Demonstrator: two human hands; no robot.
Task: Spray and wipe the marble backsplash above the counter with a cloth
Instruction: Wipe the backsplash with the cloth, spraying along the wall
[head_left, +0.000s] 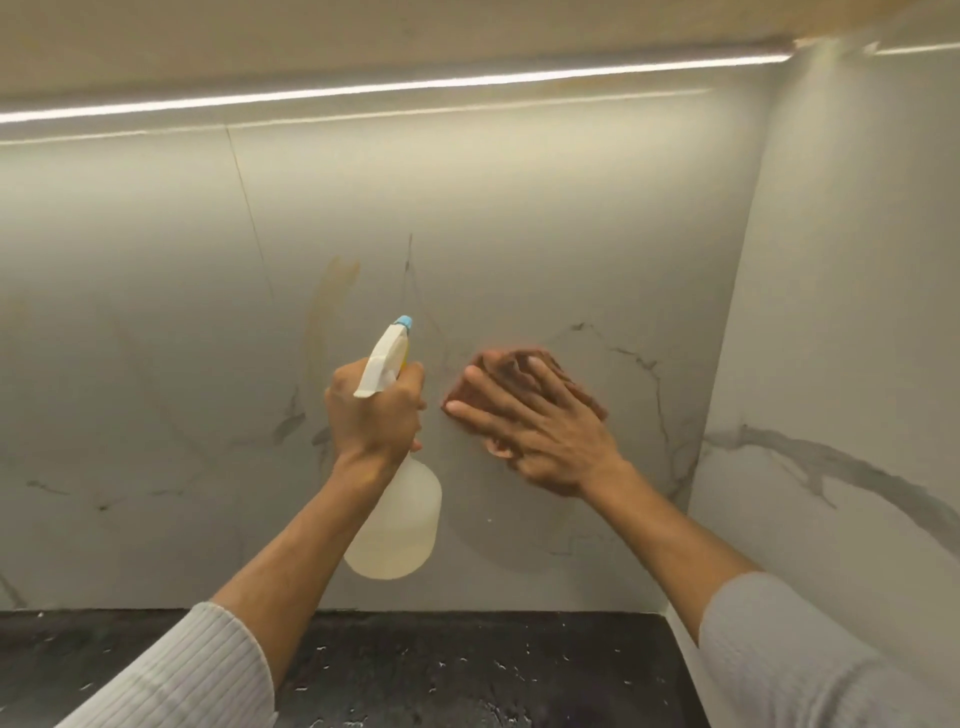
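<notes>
The white marble backsplash (519, 234) with grey veins fills the view above a dark counter. My left hand (371, 415) grips a translucent spray bottle (397, 525) by its neck, its white trigger head and blue nozzle pointing up toward the wall. A yellowish smear (327, 312) marks the marble just left of the nozzle. My right hand (540, 426) lies flat with fingers spread, pressing a reddish-brown cloth (511, 364) against the backsplash, right of the bottle. Most of the cloth is hidden under the hand.
A black speckled counter (441, 670) runs along the bottom. A marble side wall (841, 389) meets the backsplash at a corner on the right. A bright light strip (395, 85) runs under the cabinet overhead.
</notes>
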